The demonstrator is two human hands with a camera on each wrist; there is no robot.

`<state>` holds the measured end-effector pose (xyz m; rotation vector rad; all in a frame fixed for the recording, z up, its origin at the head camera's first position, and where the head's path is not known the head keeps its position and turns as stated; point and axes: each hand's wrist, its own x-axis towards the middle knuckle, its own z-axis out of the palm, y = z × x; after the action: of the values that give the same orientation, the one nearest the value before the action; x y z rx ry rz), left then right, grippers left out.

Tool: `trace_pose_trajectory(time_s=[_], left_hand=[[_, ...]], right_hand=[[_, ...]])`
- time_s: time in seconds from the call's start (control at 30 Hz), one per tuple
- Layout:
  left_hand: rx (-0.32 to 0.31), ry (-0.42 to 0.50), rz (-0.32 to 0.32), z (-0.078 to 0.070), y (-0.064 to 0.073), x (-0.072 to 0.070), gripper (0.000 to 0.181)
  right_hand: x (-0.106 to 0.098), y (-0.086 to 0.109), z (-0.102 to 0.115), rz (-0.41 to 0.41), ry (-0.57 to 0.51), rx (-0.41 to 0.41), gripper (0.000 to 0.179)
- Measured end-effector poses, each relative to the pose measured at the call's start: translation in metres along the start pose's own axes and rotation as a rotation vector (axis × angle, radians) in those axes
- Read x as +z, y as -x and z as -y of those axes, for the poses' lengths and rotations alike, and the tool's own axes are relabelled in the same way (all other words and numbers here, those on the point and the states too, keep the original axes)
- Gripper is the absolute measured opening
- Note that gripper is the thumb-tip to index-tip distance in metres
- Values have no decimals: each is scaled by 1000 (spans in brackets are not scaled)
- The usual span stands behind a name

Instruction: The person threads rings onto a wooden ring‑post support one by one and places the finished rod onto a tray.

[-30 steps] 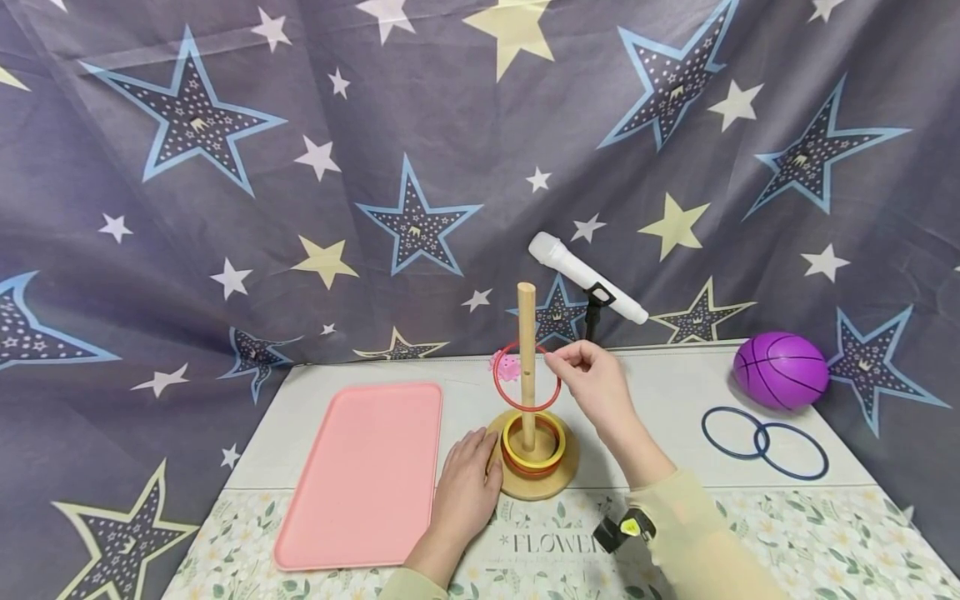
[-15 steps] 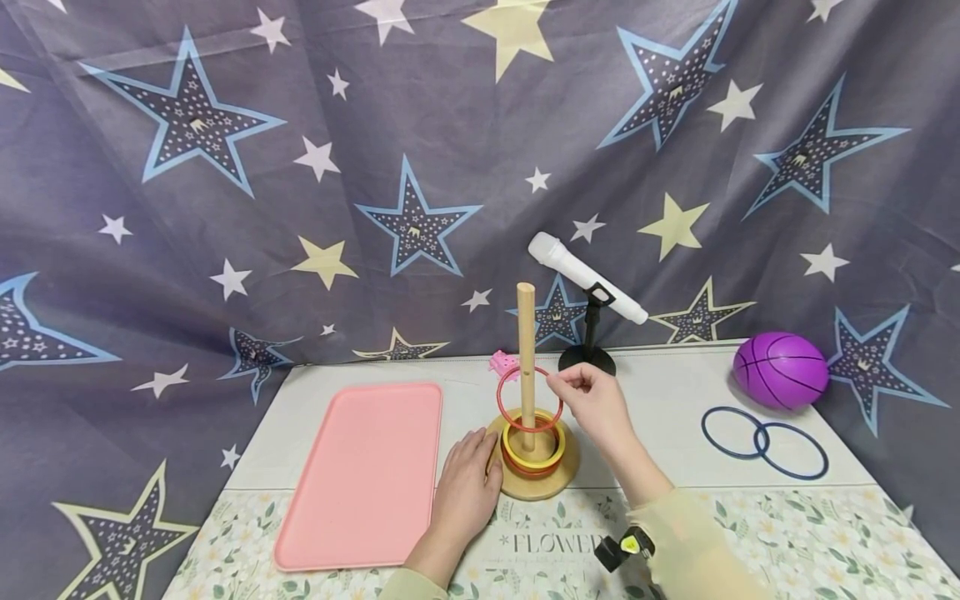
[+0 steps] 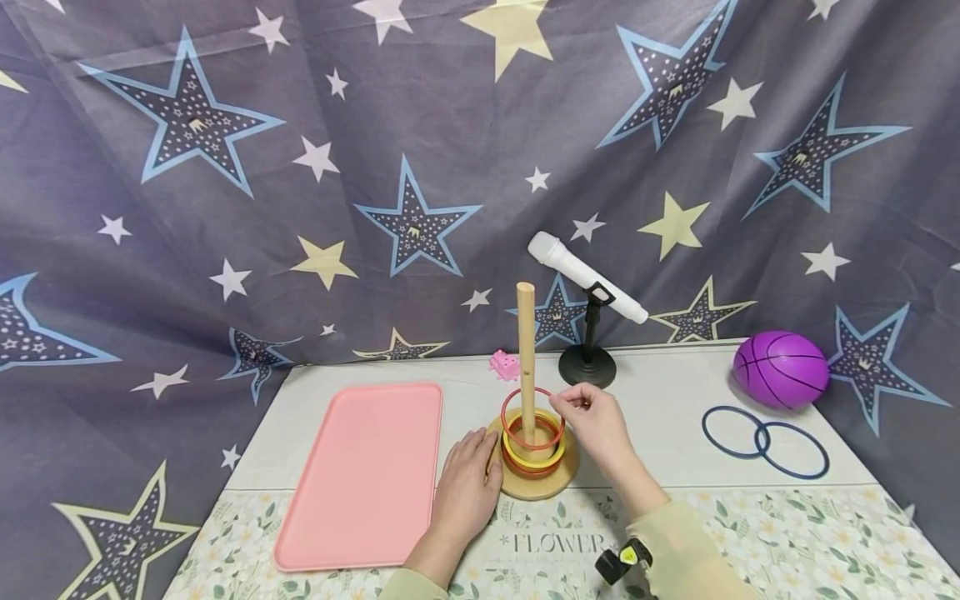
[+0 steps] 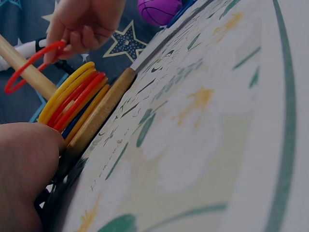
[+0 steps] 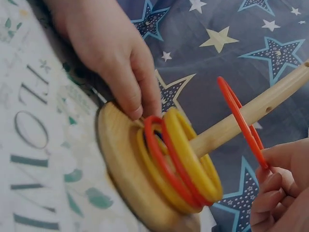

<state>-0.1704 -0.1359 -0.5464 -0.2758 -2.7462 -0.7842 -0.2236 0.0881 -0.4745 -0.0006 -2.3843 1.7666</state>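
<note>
A wooden peg point(image 3: 527, 350) rises from a round wooden base point(image 3: 540, 490). Stacked low around it lie several rings, with a yellow ring point(image 5: 186, 145) on top and a red ring point(image 5: 159, 154) under it. My right hand point(image 3: 597, 423) pinches another red ring point(image 3: 504, 412) between thumb and finger at its right edge. That ring encircles the peg, tilted, above the stack, as the right wrist view shows. My left hand point(image 3: 467, 483) rests against the left side of the base, its fingers fairly straight; its fingertips are partly hidden in the left wrist view.
To the left lies a pink tray point(image 3: 360, 475). Behind the peg are a small pink object point(image 3: 504, 365) and a white microphone point(image 3: 588, 279) on a black stand point(image 3: 587, 367). At the right sit a purple ball point(image 3: 780, 371) and two overlapping dark blue rings point(image 3: 797, 477).
My right hand has lowered the red ring along the peg, from about mid-height to just above the stack. My left hand stays in place at the base.
</note>
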Motion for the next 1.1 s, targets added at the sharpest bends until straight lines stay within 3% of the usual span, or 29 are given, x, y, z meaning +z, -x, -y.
trace_pose_trajectory(time_s=[0.63, 1.1], left_hand=[[-4, 6, 2, -1, 1, 1, 47], [-6, 5, 5, -1, 1, 0, 47]], right_hand=[[6, 7, -24, 27, 18, 85, 14], [9, 3, -31, 38, 81, 47, 13]])
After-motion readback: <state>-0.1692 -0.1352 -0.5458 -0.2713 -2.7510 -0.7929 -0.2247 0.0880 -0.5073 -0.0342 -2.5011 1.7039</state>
